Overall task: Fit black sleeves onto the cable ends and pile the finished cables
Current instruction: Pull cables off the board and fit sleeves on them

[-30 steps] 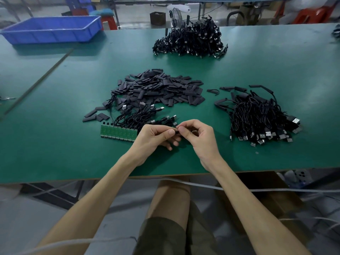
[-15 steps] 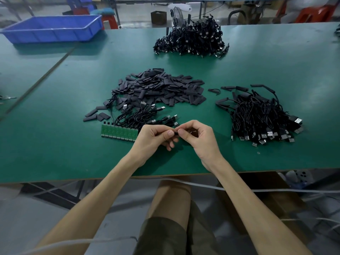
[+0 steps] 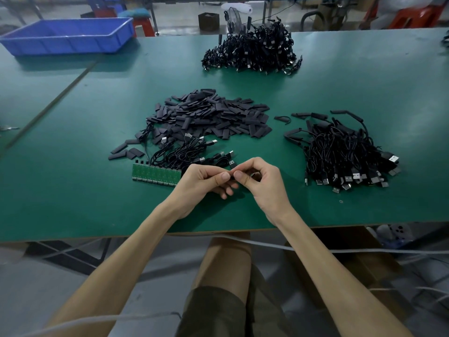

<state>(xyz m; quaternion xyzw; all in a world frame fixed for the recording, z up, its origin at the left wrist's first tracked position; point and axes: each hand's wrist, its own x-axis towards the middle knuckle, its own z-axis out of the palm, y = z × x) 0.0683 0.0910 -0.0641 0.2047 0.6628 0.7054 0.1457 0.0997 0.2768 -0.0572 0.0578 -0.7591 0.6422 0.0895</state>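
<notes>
Desk (image 3: 73, 190) and piles unchanged from a second ago: sleeves (image 3: 209, 115) centre, done pile (image 3: 345, 154) right. Left hand (image 3: 204, 181) and right hand (image 3: 262, 183) stay put near the front edge, both pinching one cable end (image 3: 232, 176) between thumbs — sleeve probably going on, not piled yet. Only slight finger shifts.

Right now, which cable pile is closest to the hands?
The small tangle beside the green board, just beyond the left hand; right pile and far pile lie apart.

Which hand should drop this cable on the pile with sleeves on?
Probably the right hand: both hands pinch the cable, but the sleeved pile lies on its side, away from the left hand.
</notes>
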